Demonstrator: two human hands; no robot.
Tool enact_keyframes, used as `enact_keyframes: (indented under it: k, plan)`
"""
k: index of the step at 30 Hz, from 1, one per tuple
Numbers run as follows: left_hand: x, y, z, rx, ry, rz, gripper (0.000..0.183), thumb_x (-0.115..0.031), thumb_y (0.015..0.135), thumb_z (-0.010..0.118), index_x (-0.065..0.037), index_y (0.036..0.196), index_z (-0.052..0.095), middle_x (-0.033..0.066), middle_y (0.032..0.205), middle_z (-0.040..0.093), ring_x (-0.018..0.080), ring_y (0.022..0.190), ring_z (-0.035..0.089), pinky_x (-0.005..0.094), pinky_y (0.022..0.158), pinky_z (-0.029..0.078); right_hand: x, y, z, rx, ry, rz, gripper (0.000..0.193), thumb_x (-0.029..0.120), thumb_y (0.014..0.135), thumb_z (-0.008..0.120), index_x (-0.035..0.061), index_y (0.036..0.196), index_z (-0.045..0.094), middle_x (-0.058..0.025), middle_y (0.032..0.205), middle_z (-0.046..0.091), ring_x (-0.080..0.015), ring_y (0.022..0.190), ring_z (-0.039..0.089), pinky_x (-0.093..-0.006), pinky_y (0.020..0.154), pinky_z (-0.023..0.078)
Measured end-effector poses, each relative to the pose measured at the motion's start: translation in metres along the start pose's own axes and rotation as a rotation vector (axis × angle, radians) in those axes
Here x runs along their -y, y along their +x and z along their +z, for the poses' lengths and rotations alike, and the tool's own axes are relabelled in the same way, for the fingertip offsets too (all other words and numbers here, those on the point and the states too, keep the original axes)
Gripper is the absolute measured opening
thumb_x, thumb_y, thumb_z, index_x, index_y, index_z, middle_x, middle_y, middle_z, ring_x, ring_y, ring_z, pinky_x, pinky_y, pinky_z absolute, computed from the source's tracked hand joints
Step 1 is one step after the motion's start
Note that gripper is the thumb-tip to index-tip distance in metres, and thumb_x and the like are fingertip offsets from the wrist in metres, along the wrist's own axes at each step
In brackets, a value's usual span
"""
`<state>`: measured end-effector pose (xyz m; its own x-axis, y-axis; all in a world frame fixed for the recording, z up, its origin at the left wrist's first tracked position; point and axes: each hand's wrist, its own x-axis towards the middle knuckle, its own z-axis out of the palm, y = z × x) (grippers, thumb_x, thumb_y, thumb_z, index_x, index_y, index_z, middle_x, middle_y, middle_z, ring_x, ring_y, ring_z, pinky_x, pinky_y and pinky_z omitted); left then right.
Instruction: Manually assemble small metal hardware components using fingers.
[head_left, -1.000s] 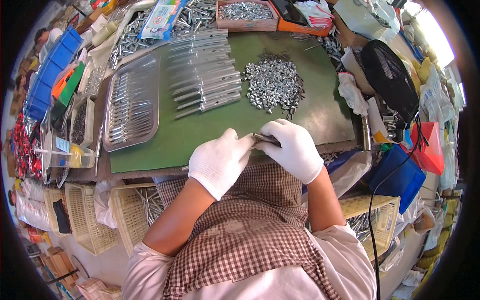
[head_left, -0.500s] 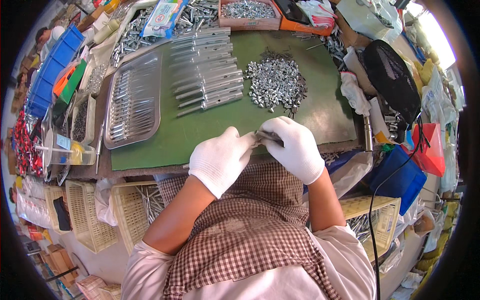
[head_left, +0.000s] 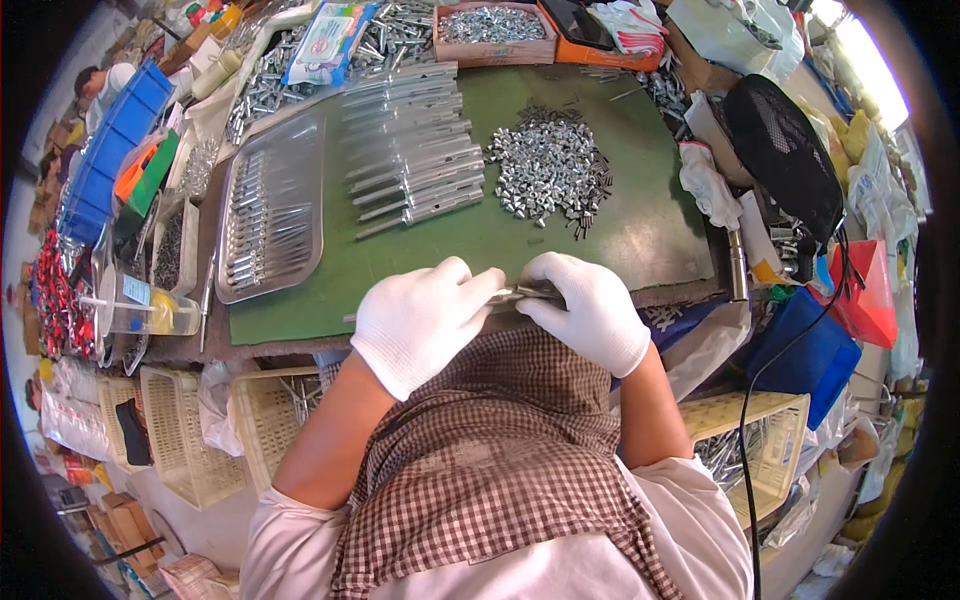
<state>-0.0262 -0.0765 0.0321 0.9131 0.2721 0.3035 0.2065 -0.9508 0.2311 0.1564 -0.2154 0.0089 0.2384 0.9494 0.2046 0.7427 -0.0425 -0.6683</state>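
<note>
Both my hands wear white knitted gloves and meet over the near edge of the green mat (head_left: 640,250). My left hand (head_left: 425,318) is closed round a slim metal tube (head_left: 507,294), whose other end pokes out past the wrist side. My right hand (head_left: 592,312) pinches the tube's right part; the fingers hide much of it, and any small part there cannot be made out. Beyond my hands lies a heap of short silver metal sleeves (head_left: 545,168), with dark pins (head_left: 603,180) along its right side. Long metal tubes (head_left: 420,185) lie in a row left of the heap.
A steel tray (head_left: 312,235) with thin metal rods stands at the left. At the back is a pink box (head_left: 550,50) of small metal parts. A black mesh cover (head_left: 780,150) and a blue bin (head_left: 810,350) are on the right; a plastic cup (head_left: 150,312) stands far left.
My hands have drawn slightly apart and my left hand has shifted left. The metal tube between them shows more and lies more level. The right hand's fingers have moved lower.
</note>
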Motion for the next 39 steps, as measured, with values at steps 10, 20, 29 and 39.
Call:
enact_keyframes:
  k: [10, 20, 29, 39]
  plan:
    - [-0.013, 0.022, -0.048, 0.094, 0.278, 0.358, 0.016, -0.024, 0.085, 0.064, -0.012, 0.096, 0.067, -0.0013, 0.075, 0.053, 0.0175, 0.068, 0.058, 0.0342, 0.062, 0.044, 0.016, -0.006, 0.009, 0.045, 0.317, 0.032, 0.044, 0.021, 0.088, 0.076, 0.0102, 0.129, 0.065, -0.0159, 0.097, 0.074, -0.0332, 0.087, 0.073, -0.0373, 0.077, 0.057]
    - [0.013, 0.02, -0.032, 0.078, 0.12, 0.255, 0.026, -0.025, 0.082, 0.072, -0.011, 0.104, 0.071, 0.0, 0.086, 0.065, 0.0207, 0.08, 0.064, 0.0362, 0.07, 0.046, 0.012, -0.013, 0.008, -0.066, 0.285, 0.132, 0.015, 0.016, 0.094, 0.068, 0.0057, 0.105, 0.066, -0.0169, 0.083, 0.069, -0.0365, 0.076, 0.069, -0.0408, 0.068, 0.054]
    - [-0.01, 0.015, 0.018, -0.269, -0.143, 0.014, 0.027, -0.015, 0.08, 0.079, -0.01, 0.106, 0.074, 0.0078, 0.101, 0.069, 0.03, 0.093, 0.065, 0.0398, 0.085, 0.051, 0.011, -0.017, 0.013, -0.462, 0.444, 0.247, 0.012, 0.006, 0.102, 0.056, 0.0003, 0.112, 0.059, -0.0135, 0.097, 0.076, -0.018, 0.069, 0.069, -0.0304, 0.067, 0.055]
    - [-0.047, 0.025, 0.035, 0.157, -1.177, -0.503, 0.018, -0.012, 0.09, 0.074, -0.004, 0.106, 0.071, 0.0083, 0.1, 0.07, 0.0182, 0.092, 0.069, 0.0292, 0.081, 0.053, 0.017, -0.021, 0.009, -0.684, 0.641, 0.155, 0.017, -0.001, 0.104, 0.046, -0.0028, 0.114, 0.059, -0.0155, 0.121, 0.07, -0.0154, 0.096, 0.066, -0.0284, 0.091, 0.052]
